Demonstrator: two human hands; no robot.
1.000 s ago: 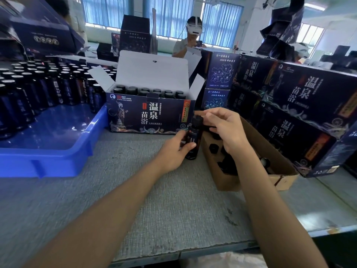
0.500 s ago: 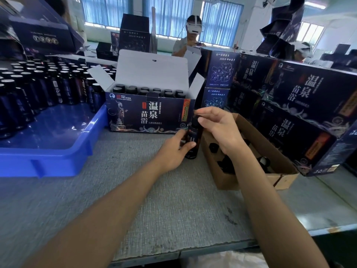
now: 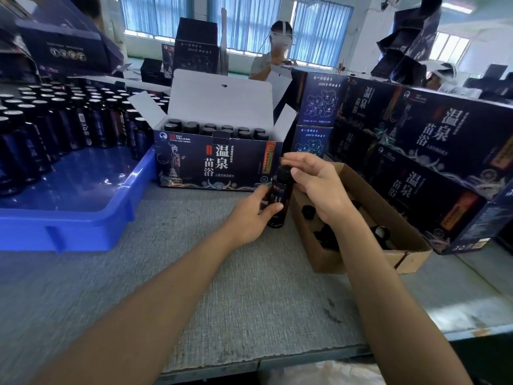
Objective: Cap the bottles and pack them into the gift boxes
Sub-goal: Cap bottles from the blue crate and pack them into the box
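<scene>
We grip the bottle (image 3: 278, 200) upright on the desk (image 3: 222, 287) with our left hand (image 3: 248, 219) to steady it, while our right hand (image 3: 315, 183) pinches its cap (image 3: 283, 171) from above to twist it tight.

The person's left forearm (image 3: 155, 295) and right forearm (image 3: 388, 287) are bare along their whole visible length, from the lower edge of the view up to the wrists. Both look broad near the camera and taper toward the wrists. The left hand (image 3: 248, 218) and right hand (image 3: 319, 184) are bare as well, with slim fingers.
</scene>
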